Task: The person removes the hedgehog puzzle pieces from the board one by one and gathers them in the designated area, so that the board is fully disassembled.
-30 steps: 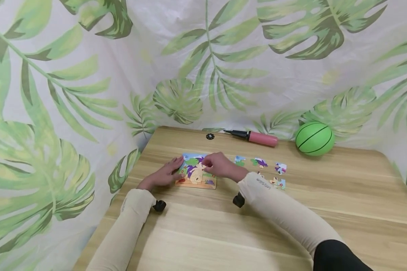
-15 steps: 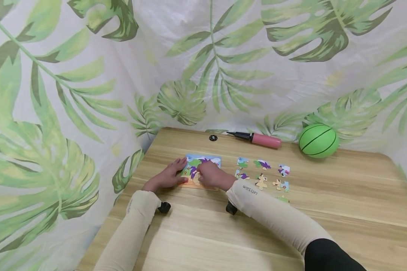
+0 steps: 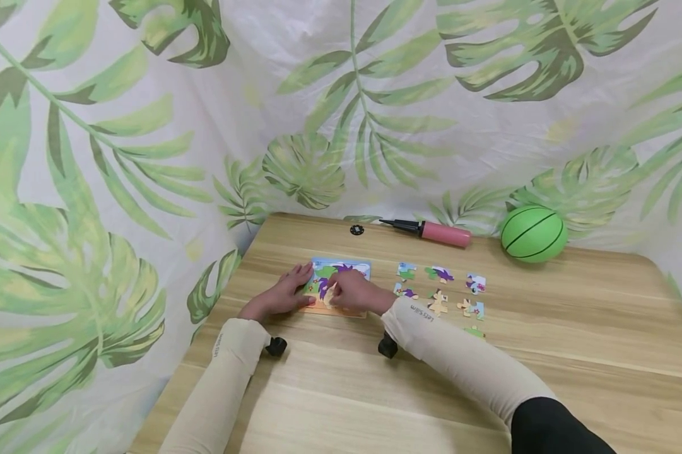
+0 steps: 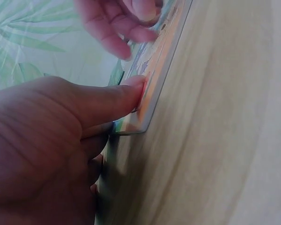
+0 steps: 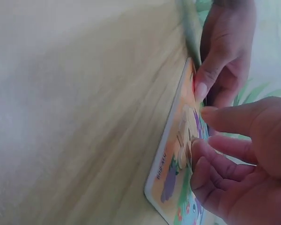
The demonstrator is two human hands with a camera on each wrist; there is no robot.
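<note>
A flat picture puzzle board (image 3: 343, 265) with a cartoon animal printed on it lies on the table. At its left edge rests my left hand (image 3: 286, 291), and in the left wrist view the thumb (image 4: 110, 101) presses on the orange border. My right hand (image 3: 356, 290) is over the middle of the board with bent fingers. In the right wrist view its fingertips (image 5: 199, 145) touch or nearly touch the board's face, with a gap beside them. No piece shows plainly in that hand. The hand covers part of the picture.
Several loose jigsaw pieces (image 3: 439, 301) lie in rows right of the board, some partly behind the right sleeve. Along the back edge are a round black disc (image 3: 357, 230), a pink hand pump (image 3: 445, 234) and a green ball (image 3: 534, 234). A leaf-patterned cloth (image 3: 397, 157) hangs behind.
My right hand has moved down over the board from its upper right part, and its fingers have shifted slightly since half a second ago. The left hand stays at the board's left edge.
</note>
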